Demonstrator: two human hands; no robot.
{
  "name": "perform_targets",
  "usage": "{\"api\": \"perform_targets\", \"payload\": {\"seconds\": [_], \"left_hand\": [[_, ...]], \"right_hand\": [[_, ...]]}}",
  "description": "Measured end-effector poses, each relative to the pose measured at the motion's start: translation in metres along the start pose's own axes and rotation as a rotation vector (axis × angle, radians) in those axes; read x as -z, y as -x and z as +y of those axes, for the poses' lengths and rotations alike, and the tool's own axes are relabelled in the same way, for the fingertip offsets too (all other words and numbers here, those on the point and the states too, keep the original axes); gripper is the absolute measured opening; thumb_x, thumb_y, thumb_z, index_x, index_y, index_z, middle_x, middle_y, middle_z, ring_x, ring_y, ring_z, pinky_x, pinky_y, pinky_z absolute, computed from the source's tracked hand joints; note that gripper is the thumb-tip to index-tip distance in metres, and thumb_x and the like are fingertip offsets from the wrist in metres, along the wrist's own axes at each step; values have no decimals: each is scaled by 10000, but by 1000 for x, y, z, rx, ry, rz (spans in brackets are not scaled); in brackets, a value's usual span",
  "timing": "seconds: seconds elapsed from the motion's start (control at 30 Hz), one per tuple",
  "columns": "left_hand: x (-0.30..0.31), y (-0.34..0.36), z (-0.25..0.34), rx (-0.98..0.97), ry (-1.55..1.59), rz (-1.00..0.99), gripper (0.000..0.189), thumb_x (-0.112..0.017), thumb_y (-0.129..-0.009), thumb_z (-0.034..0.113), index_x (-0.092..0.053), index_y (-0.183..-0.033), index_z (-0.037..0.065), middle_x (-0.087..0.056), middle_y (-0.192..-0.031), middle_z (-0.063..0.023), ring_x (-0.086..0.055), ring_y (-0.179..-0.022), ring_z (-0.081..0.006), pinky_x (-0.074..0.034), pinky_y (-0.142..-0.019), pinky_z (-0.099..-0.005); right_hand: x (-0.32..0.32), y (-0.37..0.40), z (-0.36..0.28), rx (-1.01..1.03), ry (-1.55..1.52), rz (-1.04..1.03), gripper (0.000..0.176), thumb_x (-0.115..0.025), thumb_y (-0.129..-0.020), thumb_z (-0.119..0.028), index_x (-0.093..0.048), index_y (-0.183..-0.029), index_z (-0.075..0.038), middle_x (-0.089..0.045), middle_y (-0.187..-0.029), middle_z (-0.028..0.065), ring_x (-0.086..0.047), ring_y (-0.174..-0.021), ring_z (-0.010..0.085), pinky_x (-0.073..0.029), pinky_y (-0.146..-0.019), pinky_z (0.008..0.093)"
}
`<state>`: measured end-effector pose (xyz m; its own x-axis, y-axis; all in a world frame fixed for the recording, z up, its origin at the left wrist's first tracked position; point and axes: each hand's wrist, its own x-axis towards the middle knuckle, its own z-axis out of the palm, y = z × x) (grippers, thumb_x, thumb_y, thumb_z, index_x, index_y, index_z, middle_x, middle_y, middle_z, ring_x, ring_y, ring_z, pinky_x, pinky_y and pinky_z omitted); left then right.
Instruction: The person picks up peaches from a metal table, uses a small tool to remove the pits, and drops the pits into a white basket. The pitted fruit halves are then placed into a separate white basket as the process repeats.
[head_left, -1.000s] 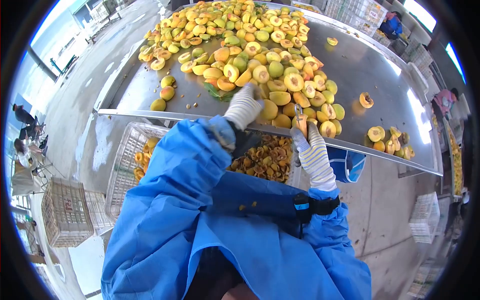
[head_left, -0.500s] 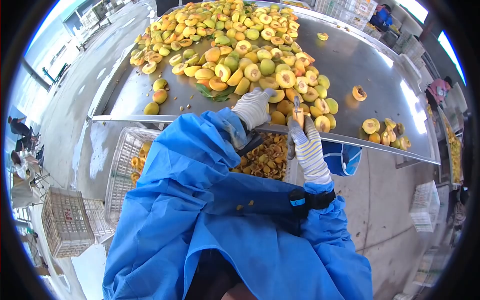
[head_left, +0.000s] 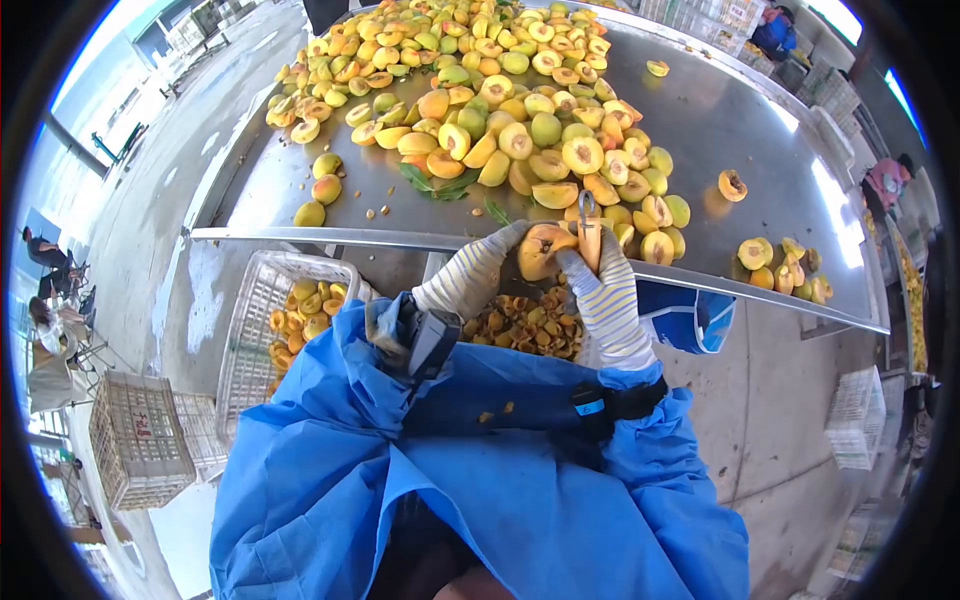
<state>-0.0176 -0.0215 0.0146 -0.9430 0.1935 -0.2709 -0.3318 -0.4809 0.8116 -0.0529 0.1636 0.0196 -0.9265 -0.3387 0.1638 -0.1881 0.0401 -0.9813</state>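
Observation:
My left hand, in a striped work glove, is closed on a yellow peach just over the table's front edge. Beside it my right hand, gloved alike, grips a pitting tool with a short orange-brown handle and a metal loop pointing up. The right thumb lies close to the peach; whether it touches is hard to tell. Beyond both hands, a heap of halved peaches covers much of the metal table, many with pits showing. Below the hands, peach pieces fill a container.
A white crate with peach halves stands below the table's left side. Under the front edge hangs a blue-and-white container. Several peach halves lie at the table's right. Stacked crates stand left; other people sit farther off.
My left hand has come back from the heap toward me, now with a peach, and meets my right hand at the table edge. The right hand still holds the tool.

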Motion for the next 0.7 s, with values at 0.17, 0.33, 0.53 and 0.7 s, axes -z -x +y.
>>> {"api": "perform_targets", "payload": {"seconds": [0.17, 0.33, 0.53, 0.7], "left_hand": [[-7, 2, -3, 11, 399, -21, 495, -644, -899, 459, -580, -1208, 78, -637, -1163, -101, -622, -1079, -251, -518, -939, -459], [7, 0, 0, -49, 513, 76, 503, -650, -873, 449, -580, -1207, 80, -632, -1182, -110, -614, -1089, -280, -496, -981, -457], [19, -2, -7, -174, 470, 31, 397, -604, -930, 301, -540, -1253, 79, -623, -1211, -112, -610, -1099, -273, -497, -990, -441], [11, 3, -18, -629, -174, 41, 392, -597, -974, 169, -452, -1319, 50, -612, -1200, -111, -606, -1096, -222, -513, -977, -378]], "right_hand": [[-1, 3, -5, 119, 203, -23, 397, -681, -919, -280, -554, -1156, 14, -624, -764, 122, -596, -637, 214, -488, -602, 349], [-2, 15, -5, 339, 487, -29, 393, -656, -933, -307, -557, -1123, 23, -633, -778, 217, -624, -695, 404, -491, -625, 434], [-10, 18, -11, 348, 673, -112, 346, -617, -944, -309, -559, -1057, 13, -637, -749, 245, -645, -734, 432, -501, -628, 485], [-15, 21, -11, 328, 874, -140, 328, -605, -948, -289, -514, -1044, 11, -627, -675, 226, -637, -645, 424, -497, -575, 502]]}}
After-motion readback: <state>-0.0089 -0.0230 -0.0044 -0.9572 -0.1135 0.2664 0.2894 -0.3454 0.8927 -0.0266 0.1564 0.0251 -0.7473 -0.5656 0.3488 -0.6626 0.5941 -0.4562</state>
